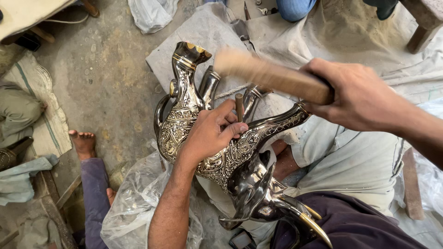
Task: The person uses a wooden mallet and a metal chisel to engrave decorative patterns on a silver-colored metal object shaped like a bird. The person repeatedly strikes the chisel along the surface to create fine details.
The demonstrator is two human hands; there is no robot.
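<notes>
Here, left hand pinning chisel on engraved metal elephant, right hand gripping mallet

A bare foot on the concrete floor — crumpled clear plastic bags beside it, grey cloth beyond.

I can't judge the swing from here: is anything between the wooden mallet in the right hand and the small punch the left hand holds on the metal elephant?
Nothing visible. The wooden mallet in the right hand hangs above the punch, pinched by the left hand against the engraved elephant figure; the gap between them is open.
</notes>
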